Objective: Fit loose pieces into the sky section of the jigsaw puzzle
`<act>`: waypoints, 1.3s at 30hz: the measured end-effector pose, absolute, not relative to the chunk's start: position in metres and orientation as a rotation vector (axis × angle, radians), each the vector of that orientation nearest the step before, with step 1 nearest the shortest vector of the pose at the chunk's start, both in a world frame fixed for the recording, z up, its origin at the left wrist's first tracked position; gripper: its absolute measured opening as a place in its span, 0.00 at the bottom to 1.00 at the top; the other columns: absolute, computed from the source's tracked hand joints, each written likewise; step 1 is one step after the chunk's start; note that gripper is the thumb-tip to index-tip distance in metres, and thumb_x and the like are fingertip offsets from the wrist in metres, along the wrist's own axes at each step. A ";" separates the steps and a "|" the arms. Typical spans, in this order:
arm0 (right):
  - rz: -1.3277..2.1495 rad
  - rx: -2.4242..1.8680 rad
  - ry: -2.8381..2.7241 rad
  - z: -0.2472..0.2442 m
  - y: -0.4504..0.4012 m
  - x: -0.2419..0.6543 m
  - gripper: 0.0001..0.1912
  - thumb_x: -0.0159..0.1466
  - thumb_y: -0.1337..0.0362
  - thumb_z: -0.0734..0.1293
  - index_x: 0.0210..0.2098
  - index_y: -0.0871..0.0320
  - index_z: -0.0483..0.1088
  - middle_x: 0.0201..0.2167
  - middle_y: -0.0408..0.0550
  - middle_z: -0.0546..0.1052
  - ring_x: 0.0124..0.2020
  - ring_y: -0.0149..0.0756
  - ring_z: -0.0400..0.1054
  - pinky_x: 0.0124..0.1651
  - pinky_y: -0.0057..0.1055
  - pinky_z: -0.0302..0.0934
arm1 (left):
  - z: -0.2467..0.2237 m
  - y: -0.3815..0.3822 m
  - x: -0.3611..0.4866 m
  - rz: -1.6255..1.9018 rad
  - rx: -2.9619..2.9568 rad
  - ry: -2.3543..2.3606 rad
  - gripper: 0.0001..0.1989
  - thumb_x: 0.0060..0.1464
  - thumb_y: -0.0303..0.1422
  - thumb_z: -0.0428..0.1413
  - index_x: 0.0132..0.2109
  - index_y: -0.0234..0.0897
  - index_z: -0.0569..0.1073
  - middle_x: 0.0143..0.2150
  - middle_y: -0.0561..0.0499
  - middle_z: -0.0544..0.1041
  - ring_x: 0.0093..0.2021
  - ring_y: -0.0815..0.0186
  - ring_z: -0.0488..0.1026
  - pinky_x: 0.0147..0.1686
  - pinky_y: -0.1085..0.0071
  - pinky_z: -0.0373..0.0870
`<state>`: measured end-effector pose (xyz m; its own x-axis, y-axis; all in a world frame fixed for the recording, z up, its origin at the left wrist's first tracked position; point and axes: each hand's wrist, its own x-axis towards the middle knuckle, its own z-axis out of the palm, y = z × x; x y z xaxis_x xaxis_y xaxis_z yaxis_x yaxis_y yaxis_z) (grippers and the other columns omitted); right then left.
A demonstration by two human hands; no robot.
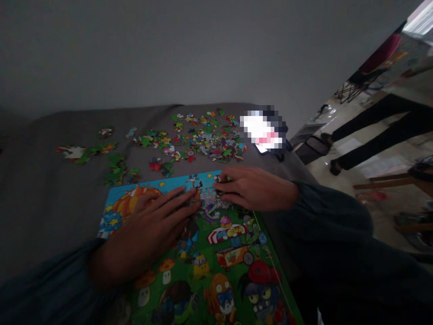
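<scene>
Steady the puzzle picture (182,268), flat on the grey cloth (74,189) just short of the loose pieces (206,140), with the left hand (155,225) laid wide. Press seams level using the right hand (252,187), bent narrow near the top border; cannot tell whether pinching anything.

Puzzle board (203,230): printed paper-like face, smooth; degree of sheen indistinct in the dim light. Loose puzzle pieces (209,140): printed card in appearance. Cover (77,180) beneath: matt cloth, creased. Wall (152,54): smooth, matt. Sleeves (331,225): matt cloth, wrinkled. Floor (321,174): smooth, glossy, reflecting light.
</scene>
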<state>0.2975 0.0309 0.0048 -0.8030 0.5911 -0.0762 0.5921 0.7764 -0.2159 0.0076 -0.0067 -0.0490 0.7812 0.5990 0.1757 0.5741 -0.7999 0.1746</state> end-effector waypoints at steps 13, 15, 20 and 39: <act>-0.684 1.114 2.960 -0.006 0.042 0.295 0.08 0.69 0.64 0.65 0.45 0.60 0.74 0.43 0.51 0.74 0.45 0.39 0.68 0.50 0.35 0.60 | -0.044 -0.007 0.013 0.357 2.887 0.948 0.20 0.70 0.37 0.42 0.65 0.45 0.65 0.67 0.52 0.67 0.64 0.55 0.65 0.56 0.54 0.66; -0.777 1.148 2.930 -0.006 0.043 0.294 0.06 0.68 0.67 0.66 0.44 0.60 0.73 0.42 0.50 0.73 0.44 0.37 0.68 0.48 0.33 0.60 | -0.044 -0.007 0.013 0.353 2.889 0.947 0.20 0.70 0.37 0.42 0.65 0.45 0.66 0.66 0.52 0.68 0.64 0.54 0.66 0.55 0.54 0.67; -0.795 1.218 2.918 -0.004 0.042 0.291 0.07 0.69 0.71 0.62 0.43 0.63 0.71 0.41 0.51 0.72 0.42 0.36 0.66 0.47 0.33 0.59 | -0.046 -0.006 0.013 0.396 2.882 0.931 0.20 0.70 0.36 0.42 0.64 0.45 0.66 0.65 0.52 0.69 0.64 0.55 0.65 0.55 0.56 0.67; -1.026 1.132 2.843 -0.003 0.041 0.295 0.03 0.65 0.71 0.68 0.38 0.62 0.70 0.41 0.48 0.71 0.40 0.34 0.66 0.44 0.30 0.60 | -0.045 -0.006 0.012 0.383 2.876 0.927 0.20 0.70 0.36 0.42 0.64 0.46 0.67 0.66 0.53 0.68 0.64 0.57 0.65 0.57 0.58 0.65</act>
<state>0.2952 0.0406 -0.0033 -0.7508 0.6439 -0.1473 0.5896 0.5527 -0.5889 0.0123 -0.0061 -0.0447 0.7838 0.5851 0.2082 0.5611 -0.8108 0.1664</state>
